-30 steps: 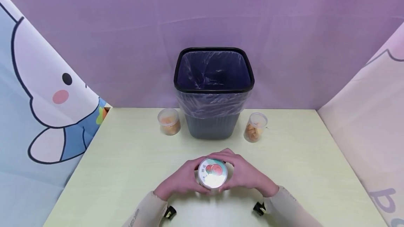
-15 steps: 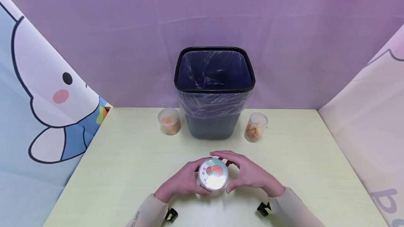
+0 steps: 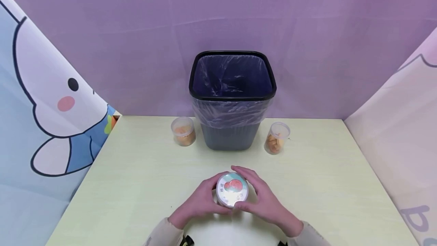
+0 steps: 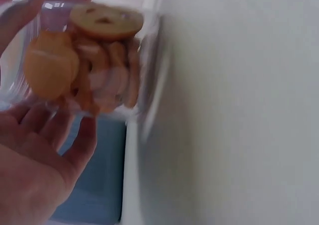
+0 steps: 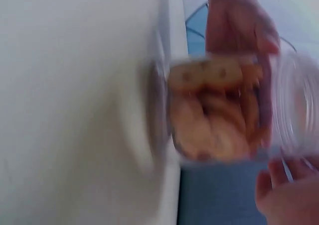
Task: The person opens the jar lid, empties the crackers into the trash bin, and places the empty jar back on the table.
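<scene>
Three clear containers in view: one jar (image 5: 266,120) between the hands, plus a left pot (image 3: 183,134) and a right pot (image 3: 276,139) standing either side of the bin (image 3: 229,139). Jar upright at the near middle of the table (image 3: 143,200); base at or just over the surface, cannot tell which.

Left hand (image 3: 203,199): partly closed, fingers and thumb wrapped round the jar's side. Right hand (image 3: 264,202): half open, arched about the lid (image 3: 232,190); thumb tip at its near edge, forefinger tip by the far edge. Whether it grips cannot be told.

Progress (judged): jar steadied, lid not off; whether loosened does not show. Biscuits (image 5: 217,120) sit inside, so emptying, if intended, is not begun. Liner (image 3: 230,115) already fitted in the bin. Both pots stand apart from the hands; whether they are capped is unclear.
</scene>
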`<state>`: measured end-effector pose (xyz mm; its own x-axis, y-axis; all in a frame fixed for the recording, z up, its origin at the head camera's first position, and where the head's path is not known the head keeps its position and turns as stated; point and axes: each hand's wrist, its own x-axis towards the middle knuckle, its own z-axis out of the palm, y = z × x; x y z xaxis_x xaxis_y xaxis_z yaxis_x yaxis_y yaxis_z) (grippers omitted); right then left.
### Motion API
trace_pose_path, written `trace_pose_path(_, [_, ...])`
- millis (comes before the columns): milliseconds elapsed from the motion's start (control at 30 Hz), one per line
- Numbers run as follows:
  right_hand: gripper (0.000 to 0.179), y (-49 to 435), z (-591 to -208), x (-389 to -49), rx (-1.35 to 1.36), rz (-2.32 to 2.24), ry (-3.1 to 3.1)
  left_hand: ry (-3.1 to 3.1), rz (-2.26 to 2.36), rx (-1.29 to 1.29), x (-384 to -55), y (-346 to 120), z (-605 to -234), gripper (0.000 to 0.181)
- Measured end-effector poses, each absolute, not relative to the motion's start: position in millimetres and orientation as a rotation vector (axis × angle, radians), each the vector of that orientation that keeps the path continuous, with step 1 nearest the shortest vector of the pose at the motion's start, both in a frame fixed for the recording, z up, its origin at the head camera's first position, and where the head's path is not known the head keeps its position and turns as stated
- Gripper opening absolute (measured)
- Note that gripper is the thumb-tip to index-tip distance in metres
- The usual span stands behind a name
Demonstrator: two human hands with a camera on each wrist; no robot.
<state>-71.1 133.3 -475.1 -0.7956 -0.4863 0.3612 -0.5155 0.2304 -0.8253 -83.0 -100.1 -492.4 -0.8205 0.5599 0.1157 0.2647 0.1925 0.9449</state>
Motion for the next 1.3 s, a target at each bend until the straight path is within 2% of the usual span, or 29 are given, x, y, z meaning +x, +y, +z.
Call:
trace_pose_path(267, [0.106, 116, -478, -57, 0.858, 1.62, -2.447, 2.319, 1.688, 0.7, -71, -92, -492, 0.093])
trace_pose_path(433, [0.113, 112, -481, -54, 0.776, 1.631, -2.446, 2.445, 1.684, 0.637, -60, -85, -493, 0.096])
trace_pose_path(667, [0.102, 113, -485, -55, 0.791, 1.638, -2.359, 2.547, 1.659, 0.577, -55, -80, -494, 0.094])
trace_pose_path(933, [0.093, 119, -482, -64, 0.92, 1.709, -2.353, 2.44, 1.645, 0.678, -65, -89, -492, 0.092])
trace_pose_path(1300, [0.097, 122, -482, -77, 1.066, 1.763, -2.342, 2.237, 1.581, 0.84, -88, -103, -492, 0.091])
